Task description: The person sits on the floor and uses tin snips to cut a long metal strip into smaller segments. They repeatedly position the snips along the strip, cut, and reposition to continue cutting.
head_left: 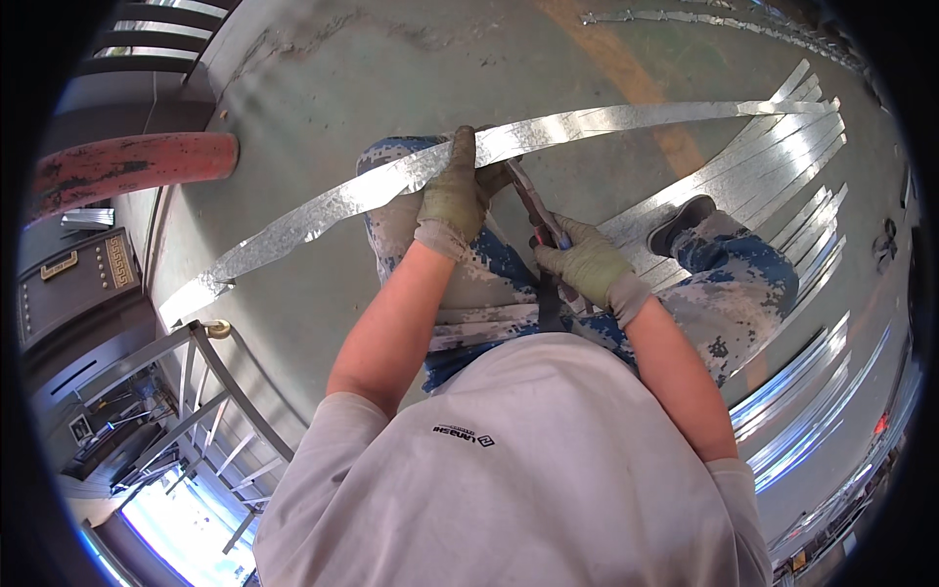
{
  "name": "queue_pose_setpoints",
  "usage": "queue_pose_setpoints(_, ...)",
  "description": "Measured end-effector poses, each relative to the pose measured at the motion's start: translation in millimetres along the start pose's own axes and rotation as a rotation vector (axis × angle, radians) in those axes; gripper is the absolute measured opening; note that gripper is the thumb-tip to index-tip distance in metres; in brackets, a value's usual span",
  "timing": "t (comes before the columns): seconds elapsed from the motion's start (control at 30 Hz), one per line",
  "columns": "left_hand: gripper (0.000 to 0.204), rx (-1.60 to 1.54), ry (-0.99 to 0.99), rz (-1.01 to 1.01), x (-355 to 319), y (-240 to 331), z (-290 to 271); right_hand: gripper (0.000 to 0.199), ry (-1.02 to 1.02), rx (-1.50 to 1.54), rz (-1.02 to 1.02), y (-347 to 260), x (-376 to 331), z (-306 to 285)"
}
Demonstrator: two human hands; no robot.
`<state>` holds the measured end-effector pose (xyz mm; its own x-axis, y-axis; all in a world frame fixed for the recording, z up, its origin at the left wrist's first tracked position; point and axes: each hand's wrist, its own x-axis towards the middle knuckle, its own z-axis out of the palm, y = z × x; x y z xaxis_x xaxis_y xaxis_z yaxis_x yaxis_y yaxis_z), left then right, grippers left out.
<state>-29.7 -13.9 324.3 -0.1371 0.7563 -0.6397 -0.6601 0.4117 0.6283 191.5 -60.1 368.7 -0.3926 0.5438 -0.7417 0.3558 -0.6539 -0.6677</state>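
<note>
A long, thin strip of shiny galvanized sheet metal (pixel 337 203) stretches across in front of me, from the lower left to the far right. My left hand (pixel 455 201), in a greenish work glove, is closed around its middle, thumb on top. My right hand (pixel 587 264), gloved alike, grips long-handled tin snips (pixel 529 196) with bits of red and blue near the grip. Their tip points up toward the strip's lower edge, just right of my left hand. Whether the blades touch the metal I cannot tell. Both hands are over my camouflage-trousered legs.
More flat metal strips (pixel 743 171) lie fanned on the floor to the right, by my shoe (pixel 680 225), with further bundles (pixel 797 391) nearer. A red pipe (pixel 137 168) juts in at left. Below it stand a dark panelled door (pixel 78 284) and a metal frame (pixel 230 382).
</note>
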Motion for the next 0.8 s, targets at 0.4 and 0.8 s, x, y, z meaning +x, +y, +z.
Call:
queue_pose_setpoints(0.4, 0.039, 0.026, -0.027, 0.023, 6, -6, -9, 0.038, 0.007, -0.066, -0.099, 13, 17, 5)
queue_pose_setpoints(0.8, 0.036, -0.030, -0.054, 0.012, 5, -6, -11, 0.029, -0.045, 0.008, -0.085, 12, 19, 4)
